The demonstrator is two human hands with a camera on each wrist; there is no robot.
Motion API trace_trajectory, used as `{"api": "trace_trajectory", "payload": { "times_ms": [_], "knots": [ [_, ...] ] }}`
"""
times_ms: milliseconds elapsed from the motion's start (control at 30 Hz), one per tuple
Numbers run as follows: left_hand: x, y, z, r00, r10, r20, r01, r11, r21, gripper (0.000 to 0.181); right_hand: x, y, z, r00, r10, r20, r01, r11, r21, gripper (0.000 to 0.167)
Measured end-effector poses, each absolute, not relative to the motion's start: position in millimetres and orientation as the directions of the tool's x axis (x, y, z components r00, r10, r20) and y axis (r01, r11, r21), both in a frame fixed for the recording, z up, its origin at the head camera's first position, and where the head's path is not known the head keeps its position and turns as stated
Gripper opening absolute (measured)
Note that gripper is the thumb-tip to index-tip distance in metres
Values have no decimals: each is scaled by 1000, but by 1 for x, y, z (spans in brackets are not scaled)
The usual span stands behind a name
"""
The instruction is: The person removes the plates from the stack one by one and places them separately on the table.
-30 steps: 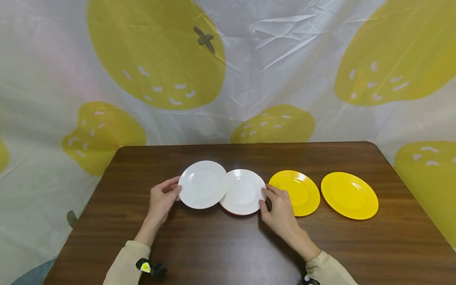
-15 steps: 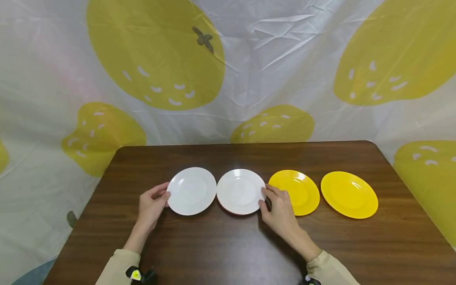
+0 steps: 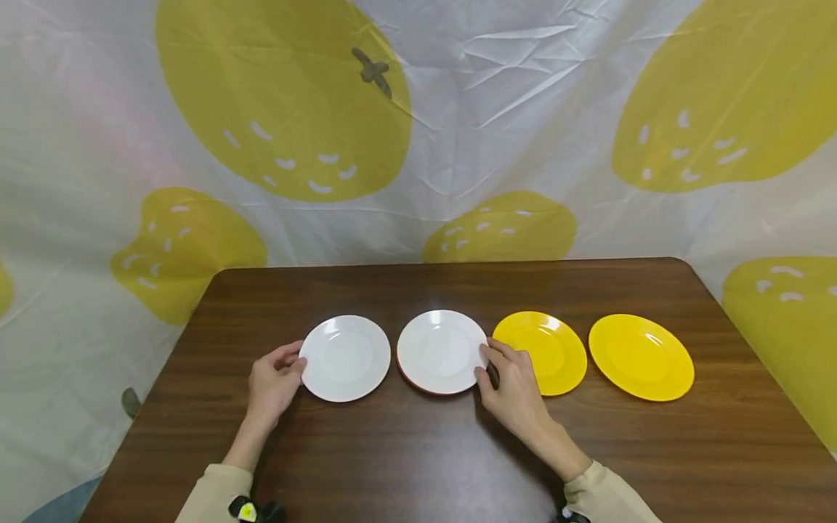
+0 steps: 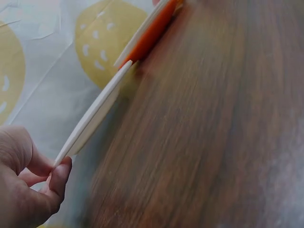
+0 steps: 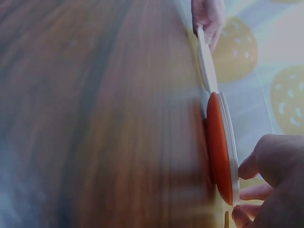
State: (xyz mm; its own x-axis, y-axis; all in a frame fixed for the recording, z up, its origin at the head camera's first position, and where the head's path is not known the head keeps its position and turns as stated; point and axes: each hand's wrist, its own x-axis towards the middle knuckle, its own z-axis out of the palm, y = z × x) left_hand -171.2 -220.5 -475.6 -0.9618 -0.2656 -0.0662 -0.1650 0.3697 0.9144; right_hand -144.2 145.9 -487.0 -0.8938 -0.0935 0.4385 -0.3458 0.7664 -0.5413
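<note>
My left hand (image 3: pixel 272 385) pinches the left rim of a white plate (image 3: pixel 346 358) between thumb and fingers. In the left wrist view that plate (image 4: pixel 90 118) is seen edge-on, low over the wood; I cannot tell whether it touches. My right hand (image 3: pixel 516 388) holds the right rim of a second white plate (image 3: pixel 441 351). Edge-on in the right wrist view, white rims (image 5: pixel 231 147) lie stacked on an orange plate (image 5: pixel 218 147), of which only a thin edge shows from above. How many white plates are in the stack is unclear.
A yellow plate (image 3: pixel 552 359) lies just beyond my right hand, partly covered by it. Farther right is another yellow plate (image 3: pixel 641 357). All are on a brown wooden table (image 3: pixel 405 450). A fruit-printed cloth (image 3: pixel 458 131) hangs behind its far edge.
My left hand has carried its white plate left and nearer to me, off the overlap with the stack; a narrow gap now parts them. The right hand has stayed in place.
</note>
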Motion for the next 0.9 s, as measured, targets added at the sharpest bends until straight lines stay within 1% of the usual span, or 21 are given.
{"api": "trace_trajectory", "payload": {
  "times_ms": [133, 267, 367, 567, 900],
  "knots": [
    [-169, -223, -476, -958, -280, -59, -185, 450, 874, 33, -143, 146, -487, -889, -98, 448, -353, 771, -531, 36],
    [-167, -224, -477, -960, -279, -21, -182, 566, 804, 33, -142, 146, -486, -899, -97, 426, -340, 768, -542, 37],
    [-165, -222, -478, -961, -278, 16, -168, 626, 761, 33, -142, 146, -486, -898, -98, 429, -342, 768, -541, 37],
    [-163, -216, -479, -956, -288, 53, -153, 645, 749, 32, -142, 146, -486, -877, -107, 469, -371, 771, -518, 37],
    [-161, -214, -479, -959, -279, 42, -156, 650, 744, 34, -145, 147, -486, -878, -116, 464, -376, 767, -520, 39]
  ]
}}
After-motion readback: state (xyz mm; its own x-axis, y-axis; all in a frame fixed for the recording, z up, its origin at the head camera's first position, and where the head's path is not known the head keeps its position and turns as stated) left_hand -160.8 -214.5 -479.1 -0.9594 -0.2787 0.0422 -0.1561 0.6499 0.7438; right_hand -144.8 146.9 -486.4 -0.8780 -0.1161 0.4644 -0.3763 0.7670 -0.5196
